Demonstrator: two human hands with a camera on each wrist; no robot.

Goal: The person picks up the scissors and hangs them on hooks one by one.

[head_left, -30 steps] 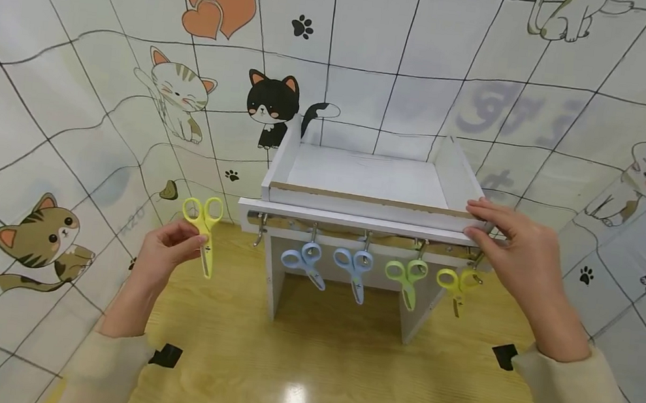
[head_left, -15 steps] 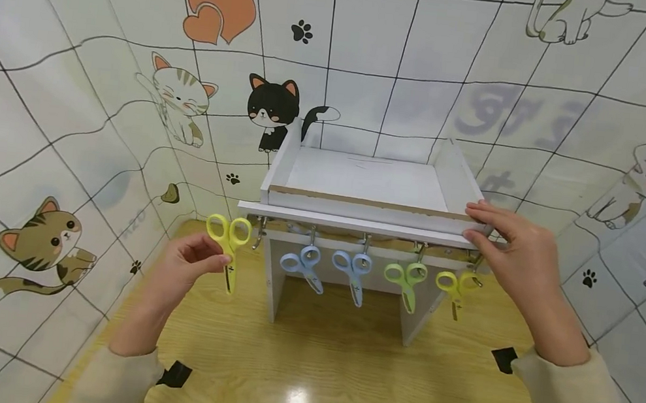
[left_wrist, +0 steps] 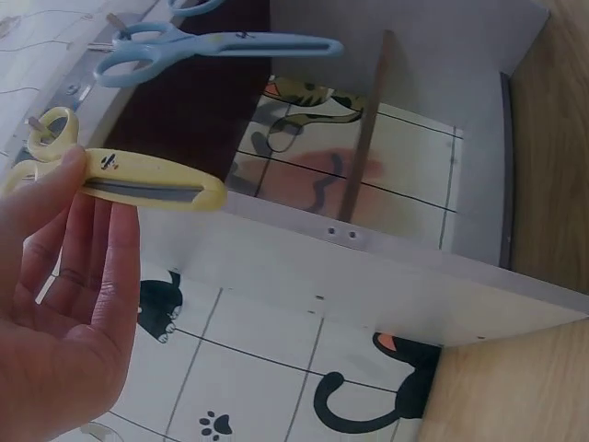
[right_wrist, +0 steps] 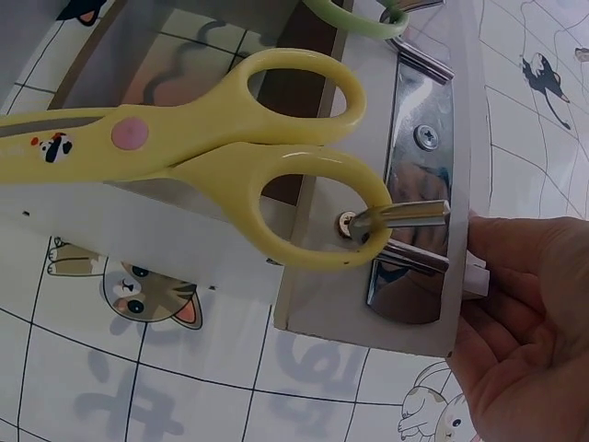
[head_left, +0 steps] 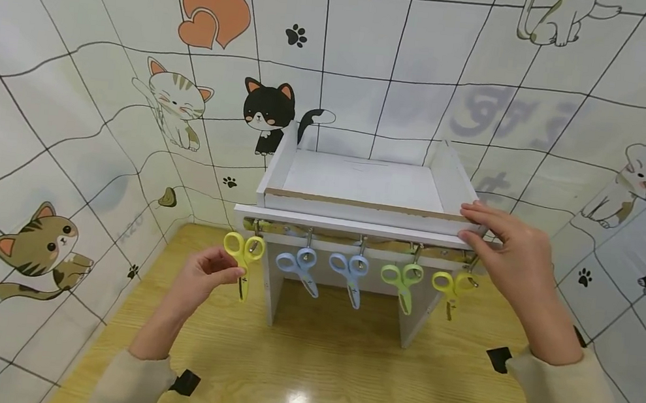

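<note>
My left hand (head_left: 196,287) pinches yellow scissors (head_left: 244,262) by the blades, tips down, at the rack's left end. One finger loop overlaps the leftmost hook (left_wrist: 37,126); in the left wrist view the hook tip shows inside the loop. Two blue scissors (head_left: 354,277), green scissors (head_left: 403,282) and another pair of yellow scissors (right_wrist: 230,138) hang from the other hooks by a loop. My right hand (head_left: 514,261) grips the right front corner of the white shelf rack (head_left: 350,223), thumb at the front edge, fingers over the side.
The rack's upper tray (head_left: 366,180) has raised sides. Below, two side panels (head_left: 270,281) stand on the wood-grain surface (head_left: 333,386). Cat-printed sheeting (head_left: 364,35) rises behind and on both sides. Black tape patches (head_left: 186,382) lie near both sleeves.
My left hand has carried the yellow scissors right and slightly down, from left of the rack to the leftmost hook. The right hand keeps its hold on the corner.
</note>
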